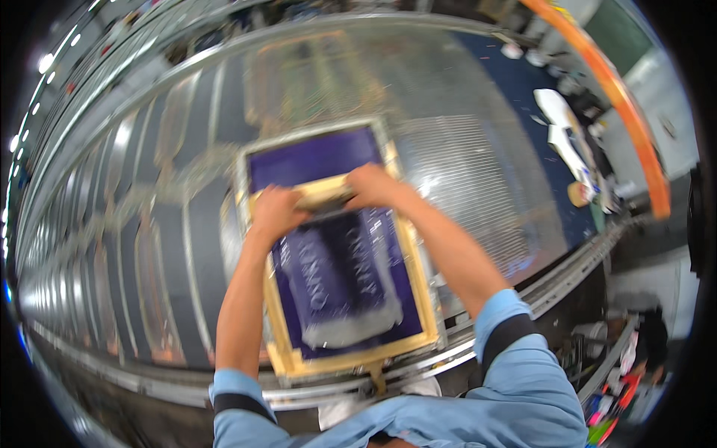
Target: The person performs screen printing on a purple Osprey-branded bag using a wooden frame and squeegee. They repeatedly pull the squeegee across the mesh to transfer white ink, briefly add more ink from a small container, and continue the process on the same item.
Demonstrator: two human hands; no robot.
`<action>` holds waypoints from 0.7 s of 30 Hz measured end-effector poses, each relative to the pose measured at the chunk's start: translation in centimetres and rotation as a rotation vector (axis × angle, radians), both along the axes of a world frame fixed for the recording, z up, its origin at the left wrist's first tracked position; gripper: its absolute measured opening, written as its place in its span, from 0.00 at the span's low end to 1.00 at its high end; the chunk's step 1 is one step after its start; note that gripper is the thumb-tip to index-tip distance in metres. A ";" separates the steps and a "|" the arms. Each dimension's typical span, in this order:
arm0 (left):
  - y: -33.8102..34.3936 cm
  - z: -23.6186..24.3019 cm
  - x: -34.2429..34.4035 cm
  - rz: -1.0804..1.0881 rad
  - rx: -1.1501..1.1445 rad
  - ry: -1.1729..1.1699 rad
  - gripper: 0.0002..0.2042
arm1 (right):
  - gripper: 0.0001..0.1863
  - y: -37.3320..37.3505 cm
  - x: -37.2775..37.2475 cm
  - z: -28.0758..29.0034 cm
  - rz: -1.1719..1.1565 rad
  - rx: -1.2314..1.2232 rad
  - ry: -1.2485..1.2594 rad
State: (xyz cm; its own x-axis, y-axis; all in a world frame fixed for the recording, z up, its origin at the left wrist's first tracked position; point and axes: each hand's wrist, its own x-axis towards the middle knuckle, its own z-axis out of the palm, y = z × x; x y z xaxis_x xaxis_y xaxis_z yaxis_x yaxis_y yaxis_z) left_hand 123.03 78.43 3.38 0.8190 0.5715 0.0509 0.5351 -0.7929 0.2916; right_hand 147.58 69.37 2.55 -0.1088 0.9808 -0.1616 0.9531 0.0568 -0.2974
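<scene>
A printing screen (427, 317) lies on the long table, its frame edged with yellowish tape around dark purple mesh (314, 155). Across the upper part of the mesh sits a squeegee (323, 191) with a pale handle. My left hand (278, 212) is wrapped round its left end, and my right hand (372, 187) grips the right end. Below the squeegee, pale lettering shows in the mesh, with a whitish band of ink (355, 330) near the frame's near end. The squeegee's blade edge is hard to make out.
The long printing table (441, 67) carries a row of dark panels (168, 287) to the left. Metal rails (567, 272) run along its near edge. An orange bar (612, 86) arches at the right, near white scraps (556, 112) and a tape roll (577, 194).
</scene>
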 end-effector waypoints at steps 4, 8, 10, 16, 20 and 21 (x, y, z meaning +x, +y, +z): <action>0.1 1.5 0.5 0.042 -0.067 -0.001 0.17 | 0.24 0.1 0.0 0.1 -0.063 -0.058 0.141; 0.1 1.7 0.9 0.011 -0.065 -0.061 0.15 | 0.22 0.1 -0.1 0.2 -0.082 0.032 0.112; -0.6 1.4 0.4 0.031 -0.035 -0.050 0.14 | 0.21 -0.6 -0.8 0.2 -0.075 0.028 0.084; -13.3 0.0 -5.8 0.009 -0.055 -0.099 0.10 | 0.15 -13.7 -6.9 -0.1 -0.063 0.006 0.082; -23.2 -0.4 -10.8 -0.071 -0.059 -0.065 0.12 | 0.13 -24.6 -11.9 0.6 -0.098 -0.006 0.137; -23.8 -0.5 -11.2 -0.122 0.036 -0.135 0.13 | 0.14 -25.2 -12.0 0.8 -0.074 -0.018 0.122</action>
State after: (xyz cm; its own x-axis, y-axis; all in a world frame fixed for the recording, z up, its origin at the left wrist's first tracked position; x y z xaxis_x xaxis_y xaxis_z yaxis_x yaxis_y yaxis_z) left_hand 111.87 54.62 2.86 0.8664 0.4645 0.1834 0.3926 -0.8605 0.3248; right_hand 135.59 44.18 3.39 -0.0560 0.9841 -0.1688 0.9112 -0.0187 -0.4115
